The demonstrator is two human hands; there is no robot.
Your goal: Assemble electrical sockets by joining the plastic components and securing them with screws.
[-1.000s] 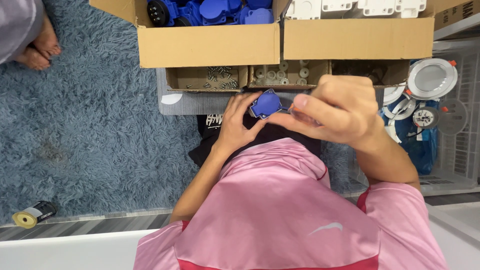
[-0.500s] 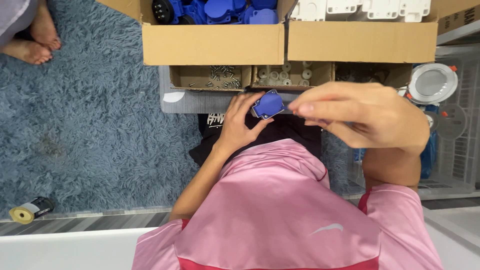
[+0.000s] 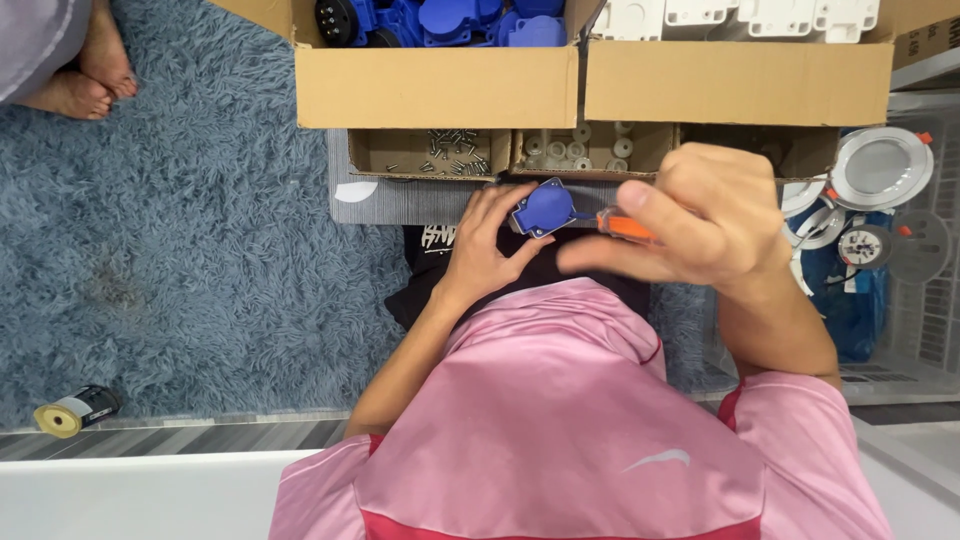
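My left hand [image 3: 485,245] holds a small blue socket part [image 3: 543,208] with a round hinged cap, just in front of the low cardboard trays. My right hand [image 3: 700,215] grips an orange-handled screwdriver [image 3: 625,226], whose tip points left into the blue part. My fingers hide most of the handle. Both hands are above my lap, over my pink shirt [image 3: 560,420].
A big cardboard box [image 3: 440,85] holds blue socket parts; the one beside it [image 3: 735,80] holds white parts. Low trays hold screws [image 3: 450,150] and small white pieces [image 3: 580,150]. Round light fittings [image 3: 880,165] lie right. Another person's bare feet [image 3: 85,70] rest on the blue rug; a tape roll [image 3: 75,410] lies left.
My right hand has shifted right and turned, so the orange screwdriver handle now shows. The blue part has stayed in my left hand.
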